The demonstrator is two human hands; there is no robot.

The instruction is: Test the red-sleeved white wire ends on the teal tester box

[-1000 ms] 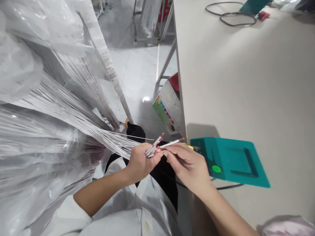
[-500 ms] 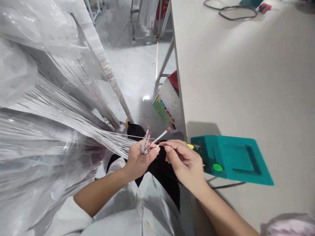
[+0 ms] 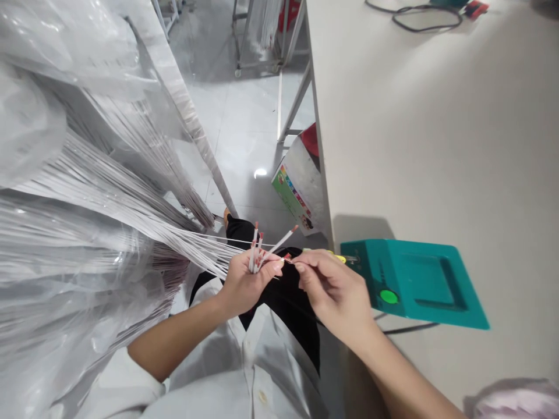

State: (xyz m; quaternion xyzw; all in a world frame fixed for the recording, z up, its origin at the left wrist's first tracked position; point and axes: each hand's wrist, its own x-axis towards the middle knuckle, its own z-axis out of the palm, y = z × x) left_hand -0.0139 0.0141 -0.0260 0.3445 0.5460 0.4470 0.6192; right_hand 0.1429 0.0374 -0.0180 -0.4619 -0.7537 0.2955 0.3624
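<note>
Well left of the teal machine [image 3: 414,285], white wires [image 3: 174,233] run to the left hand [image 3: 244,282], clamped round them near their red-tipped ends [image 3: 256,226], thumb pointing toward the machine. Several ends have swung from leaning machineward to standing upright, so one wire tip [image 3: 287,259] seems singled out. Nearer the machine, the right hand [image 3: 338,288] pinches that tip between thumb and forefinger, other fingers curled beneath.
</note>
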